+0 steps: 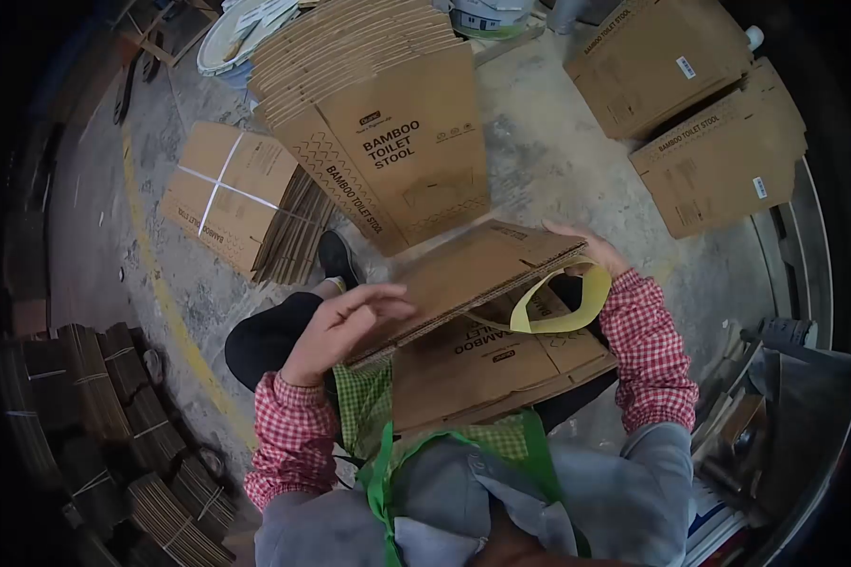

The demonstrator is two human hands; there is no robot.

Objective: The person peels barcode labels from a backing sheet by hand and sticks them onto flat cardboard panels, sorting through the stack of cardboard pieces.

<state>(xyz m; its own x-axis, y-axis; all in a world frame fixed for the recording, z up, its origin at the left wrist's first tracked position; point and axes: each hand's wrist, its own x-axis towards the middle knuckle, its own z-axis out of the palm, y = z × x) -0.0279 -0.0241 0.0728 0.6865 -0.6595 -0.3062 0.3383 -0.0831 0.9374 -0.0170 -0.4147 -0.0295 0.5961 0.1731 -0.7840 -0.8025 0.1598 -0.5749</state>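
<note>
A flat folded cardboard piece (473,269) is tilted above my lap, its layered edge facing me. My left hand (345,326) lies at its left end with fingers spread and slightly bent. At the far right corner, my right hand (591,248) grips the piece, its fingers partly hidden behind it. A yellow tape loop (591,302) hangs by my right wrist. Beneath, another flat carton (473,378) with printed lettering rests on my lap. In front stands a fanned stack of printed cartons (388,142).
A strapped carton bundle (227,189) lies on the floor at left. More cartons (719,151) are at the upper right. Several tied bundles (113,406) fill the lower left. A cluttered bin (775,425) stands at right, and a bucket (241,42) at the top.
</note>
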